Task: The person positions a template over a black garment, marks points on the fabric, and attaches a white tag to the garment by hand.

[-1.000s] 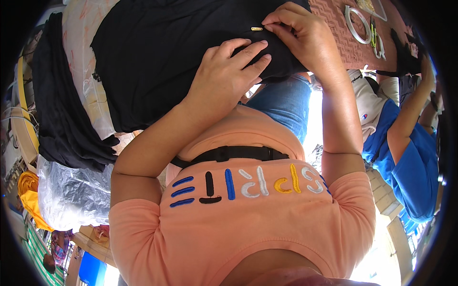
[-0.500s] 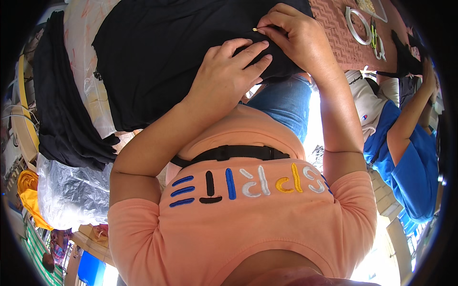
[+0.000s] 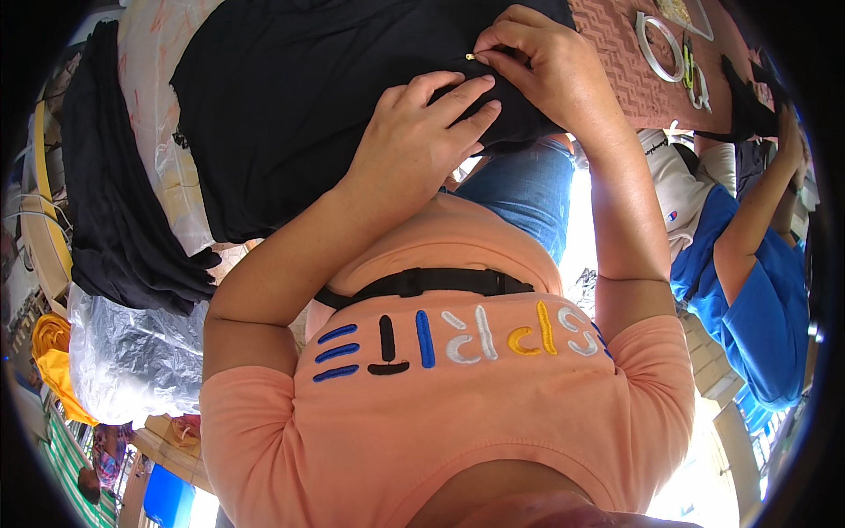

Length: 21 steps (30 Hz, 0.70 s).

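a small gold-coloured piece (image 3: 470,56) sits over the upper right part of a black cloth (image 3: 290,114), at the fingertips of the right hand (image 3: 553,70). that hand's grip is pinching the piece between thumb and forefinger, with the other fingers curled behind. only a short end shows, poking out past the fingertips toward the person's left; the rest is hidden by the fingers, so its full length and the exact run of its long axis cannot be told. the visible end is bright, shiny and metallic-looking, very small against the dark fabric.

the left hand (image 3: 412,128) lies palm down on the cloth, just below and to the left of the piece. its grip is spread, the fingers a little apart and reaching toward the right hand, with nothing visibly pinched in it.

the cloth is plain and matt, broad, with soft creases and a ragged left edge where a small frayed tuft hangs. it lies in front of the person, its near side close to the waist. to the right, on the counter (image 3: 607,57) with its reddish-brown zigzag surface, a white ring-shaped coil (image 3: 647,50) rests beside a yellow-green tool (image 3: 688,66).
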### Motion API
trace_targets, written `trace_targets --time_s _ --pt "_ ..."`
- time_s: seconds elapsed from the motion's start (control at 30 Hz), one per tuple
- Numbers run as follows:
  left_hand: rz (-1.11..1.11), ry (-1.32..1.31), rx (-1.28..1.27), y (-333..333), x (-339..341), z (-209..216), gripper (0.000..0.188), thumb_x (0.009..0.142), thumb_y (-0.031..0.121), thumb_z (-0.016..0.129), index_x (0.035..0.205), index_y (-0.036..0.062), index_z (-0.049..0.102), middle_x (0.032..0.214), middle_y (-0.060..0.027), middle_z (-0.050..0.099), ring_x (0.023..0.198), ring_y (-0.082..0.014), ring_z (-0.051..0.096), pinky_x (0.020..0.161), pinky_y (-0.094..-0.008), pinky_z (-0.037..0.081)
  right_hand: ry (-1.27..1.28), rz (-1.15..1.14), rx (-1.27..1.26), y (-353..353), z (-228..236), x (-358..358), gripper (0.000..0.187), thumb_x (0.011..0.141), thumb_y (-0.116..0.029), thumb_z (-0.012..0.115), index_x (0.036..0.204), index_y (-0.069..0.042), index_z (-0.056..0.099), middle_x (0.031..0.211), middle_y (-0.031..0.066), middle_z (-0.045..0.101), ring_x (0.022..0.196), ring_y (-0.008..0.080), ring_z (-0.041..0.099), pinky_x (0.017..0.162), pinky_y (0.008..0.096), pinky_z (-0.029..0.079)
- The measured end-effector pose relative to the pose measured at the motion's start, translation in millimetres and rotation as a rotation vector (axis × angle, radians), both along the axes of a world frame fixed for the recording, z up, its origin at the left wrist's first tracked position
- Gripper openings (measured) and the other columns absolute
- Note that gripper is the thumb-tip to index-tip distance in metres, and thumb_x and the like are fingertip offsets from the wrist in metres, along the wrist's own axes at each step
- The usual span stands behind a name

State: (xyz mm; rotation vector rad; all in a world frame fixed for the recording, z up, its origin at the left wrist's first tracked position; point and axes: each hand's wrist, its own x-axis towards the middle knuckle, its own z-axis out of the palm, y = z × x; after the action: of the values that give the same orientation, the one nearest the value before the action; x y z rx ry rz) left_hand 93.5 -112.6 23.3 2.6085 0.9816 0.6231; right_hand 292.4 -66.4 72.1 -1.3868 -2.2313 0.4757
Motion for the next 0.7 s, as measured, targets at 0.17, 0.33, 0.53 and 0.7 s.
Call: trace_targets --time_s 0.17,0.33,0.53,0.7 --pt "-0.001 0.002 0.001 0.7 -0.4 0.7 0.041 0.082 0.022 0.074 0.122 0.0163 0.068 0.136 0.0032 0.058 0.118 -0.0222 0.053 0.093 -0.0376 0.046 -0.007 -0.016 0.000 0.0 -2.3 -0.2 0.009 0.079 -0.007 0.072 0.086 -0.002 0.072 0.088 0.0113 0.067 0.077 0.0316 0.068 0.067 0.0378 0.055" --pt "-0.005 0.008 -0.009 0.6 -0.1 2.5 0.042 0.082 0.022 0.074 0.122 0.0163 0.067 0.136 0.0031 0.058 0.119 -0.0222 0.053 0.093 -0.0376 0.046 0.044 -0.017 0.012 -1.6 -22.5 6.3 0.012 0.083 -0.012 0.074 0.094 -0.006 0.071 0.087 0.0042 0.065 0.074 0.0238 0.067 0.065 0.0320 0.052" --pt "-0.026 0.001 -0.020 2.3 -1.9 5.6 0.041 0.082 0.021 0.074 0.123 0.0151 0.067 0.136 0.0024 0.058 0.120 -0.0226 0.053 0.095 -0.0380 0.045 0.098 -0.084 -0.045 -3.4 -15.7 9.0 0.012 0.084 -0.009 0.074 0.095 -0.005 0.071 0.084 0.0028 0.063 0.062 0.0149 0.057 0.059 0.0271 0.046" --pt "-0.070 -0.059 -0.007 4.4 -10.3 10.0 0.037 0.083 0.019 0.074 0.119 0.0134 0.069 0.132 0.0009 0.061 0.118 -0.0224 0.056 0.096 -0.0377 0.045 0.137 -0.144 -0.006 -7.1 -13.4 10.9 0.010 0.085 -0.008 0.073 0.095 -0.004 0.071 0.082 0.0024 0.063 0.060 0.0121 0.052 0.057 0.0257 0.044"
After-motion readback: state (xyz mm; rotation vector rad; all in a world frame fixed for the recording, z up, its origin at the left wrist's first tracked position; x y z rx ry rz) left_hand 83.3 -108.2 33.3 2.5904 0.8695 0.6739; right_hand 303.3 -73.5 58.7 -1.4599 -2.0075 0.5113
